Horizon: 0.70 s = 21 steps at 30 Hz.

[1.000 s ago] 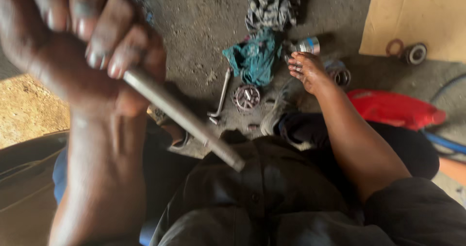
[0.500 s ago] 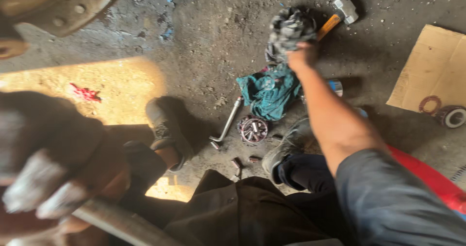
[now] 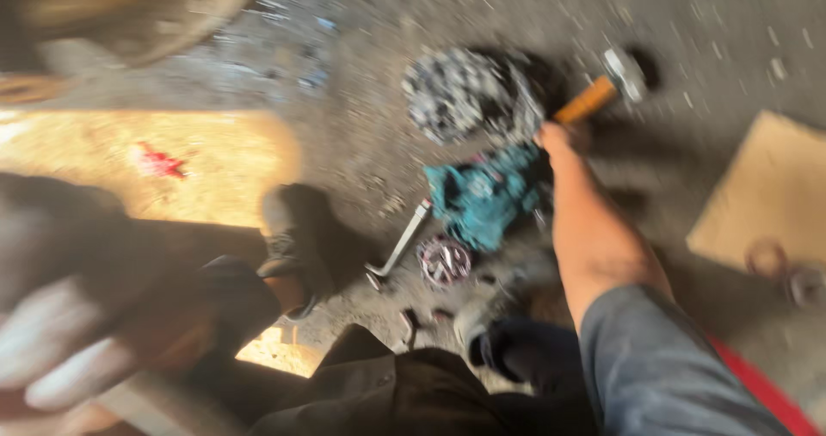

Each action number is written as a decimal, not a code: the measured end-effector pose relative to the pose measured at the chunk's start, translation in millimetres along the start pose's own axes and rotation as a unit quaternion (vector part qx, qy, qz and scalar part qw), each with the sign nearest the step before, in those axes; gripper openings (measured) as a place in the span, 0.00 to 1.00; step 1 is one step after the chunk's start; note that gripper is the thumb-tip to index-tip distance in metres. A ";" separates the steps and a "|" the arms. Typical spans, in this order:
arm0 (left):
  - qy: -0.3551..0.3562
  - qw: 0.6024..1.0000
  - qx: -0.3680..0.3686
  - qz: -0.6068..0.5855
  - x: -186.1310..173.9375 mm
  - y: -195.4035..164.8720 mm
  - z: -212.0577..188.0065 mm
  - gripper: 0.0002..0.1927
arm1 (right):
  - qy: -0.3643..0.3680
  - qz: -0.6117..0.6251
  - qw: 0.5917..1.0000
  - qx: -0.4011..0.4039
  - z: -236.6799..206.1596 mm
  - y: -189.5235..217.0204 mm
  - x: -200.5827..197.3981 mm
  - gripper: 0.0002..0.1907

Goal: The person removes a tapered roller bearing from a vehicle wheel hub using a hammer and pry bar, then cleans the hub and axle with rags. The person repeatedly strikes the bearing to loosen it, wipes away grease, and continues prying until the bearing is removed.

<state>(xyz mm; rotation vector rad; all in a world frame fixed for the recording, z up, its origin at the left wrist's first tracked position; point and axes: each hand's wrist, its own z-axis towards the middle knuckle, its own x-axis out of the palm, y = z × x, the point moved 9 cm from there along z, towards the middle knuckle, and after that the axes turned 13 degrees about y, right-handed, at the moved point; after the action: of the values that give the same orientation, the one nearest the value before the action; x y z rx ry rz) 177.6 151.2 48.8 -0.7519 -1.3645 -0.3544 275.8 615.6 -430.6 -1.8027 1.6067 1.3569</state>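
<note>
**A:** Head view, and it's badly smeared. Where is each hand relative to the teal rag (image 3: 482, 199)?

**B:** The right hand (image 3: 559, 136) is just above and to the right of the rag, at the butt of the hammer (image 3: 602, 87). It has an orange wooden handle and a grey metal head, and it lies angled up and away from the rag. The arm is stretched long across the floor, I'd judge because the hammer lies so far out from the person's seat.

**A:** Closed on it?

**B:** I cannot tell. The hand meets the handle's end, but the blur hides whether the fingers wrap it.

**A:** And the left?

**B:** The left hand (image 3: 95, 333) is well to the left of the rag and below it, close to the lens, curled tight around a grey metal rod (image 3: 146, 406). It's held up near the camera, probably to keep it off the ground.

**A:** What surrounds the rag?

**B:** Touching its upper edge is a mottled black-and-white cloth bundle (image 3: 469, 96), which sits just beside the hammer handle and crowds the reach. Left of the rag and a little lower lies a bent metal wrench (image 3: 400, 247); directly below sits a small round metal part (image 3: 444, 260). Further left is a dark shoe (image 3: 288, 242), and far right a piece of cardboard (image 3: 766, 195). All of it rests on gritty concrete floor (image 3: 361, 135).
</note>
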 end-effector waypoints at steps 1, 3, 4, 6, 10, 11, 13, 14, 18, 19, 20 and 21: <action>0.000 1.000 0.005 0.003 -0.4 -4.9 1.1 0.23 | 0.025 -0.024 0.999 0.004 1.0 5.8 1.1 0.30; 0.011 1.000 -0.005 -0.011 -5.6 -4.1 11.5 0.23 | 0.057 -0.068 0.996 0.014 3.9 14.9 -17.5 0.28; 0.020 1.000 -0.008 -0.023 -5.1 -3.8 15.9 0.24 | 0.065 -0.087 0.994 0.018 2.7 18.1 -32.4 0.27; 0.043 0.998 -0.023 -0.051 0.0 -1.1 25.8 0.24 | 0.073 -0.111 0.991 0.033 -4.0 18.1 -67.6 0.26; 0.128 0.989 -0.042 -0.066 27.3 -1.5 37.3 0.27 | 0.232 0.236 0.944 0.021 -44.9 21.4 -91.4 0.07; 0.128 0.989 -0.042 -0.066 30.9 -2.9 37.1 0.27 | 0.251 0.255 0.934 0.017 -59.7 19.7 -96.0 0.08; 0.120 0.990 -0.045 -0.064 34.9 -4.1 32.7 0.26 | 0.303 0.313 0.900 -0.016 -90.4 21.5 -96.8 0.08; 0.111 0.990 -0.048 -0.066 34.1 -2.3 28.6 0.24 | 0.329 0.332 0.883 -0.035 -108.7 23.0 -98.4 0.09; 0.123 0.985 -0.104 -0.060 32.1 26.4 6.5 0.24 | 0.408 0.400 0.808 -0.145 -194.2 55.2 -116.0 0.15; 0.128 0.982 -0.121 -0.073 31.2 35.8 -1.7 0.25 | 0.429 0.394 0.792 -0.184 -219.9 73.6 -120.7 0.14; 0.131 0.978 -0.137 -0.085 29.9 44.4 -10.9 0.25 | 0.453 0.386 0.773 -0.222 -248.0 95.9 -123.7 0.13; 0.132 0.975 -0.154 -0.095 28.5 52.8 -21.1 0.25 | 0.465 0.312 0.788 -0.255 -273.3 120.0 -125.1 0.12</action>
<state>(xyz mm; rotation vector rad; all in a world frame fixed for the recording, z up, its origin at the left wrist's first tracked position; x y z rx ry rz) 232.6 180.8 61.2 -0.7971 -1.1442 -0.8042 291.8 436.2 -161.8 -2.6751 2.7414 1.2764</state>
